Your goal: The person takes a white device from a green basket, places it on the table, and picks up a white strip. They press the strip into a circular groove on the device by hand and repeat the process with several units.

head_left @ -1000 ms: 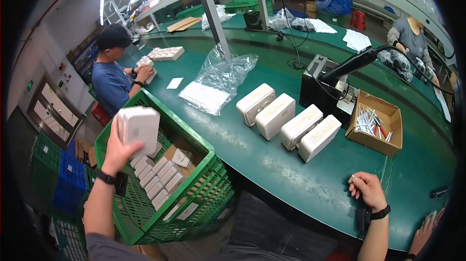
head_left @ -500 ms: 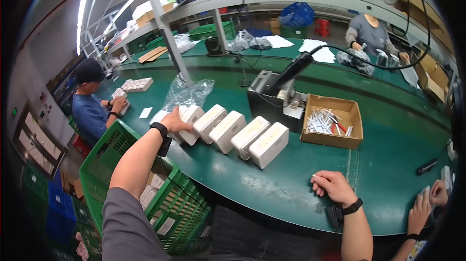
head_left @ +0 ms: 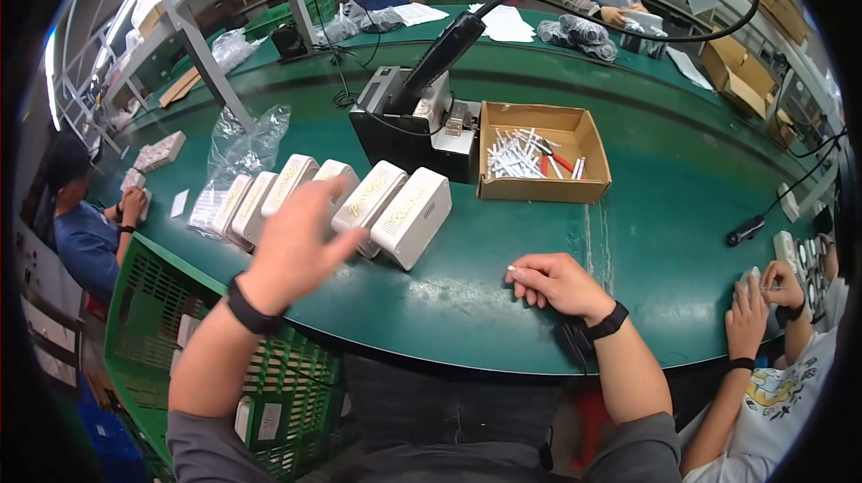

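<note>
The left hand (head_left: 301, 245), its fingers spread wide, is by the white boxes (head_left: 370, 200), which stand in a row on the worktop (head_left: 467, 303). The right hand's (head_left: 561, 284) fingers are curled; whether they hold anything, I cannot tell.

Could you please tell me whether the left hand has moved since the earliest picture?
Yes: judged against the green crate, the left hand has moved right, from above it to the row of white boxes.
</note>
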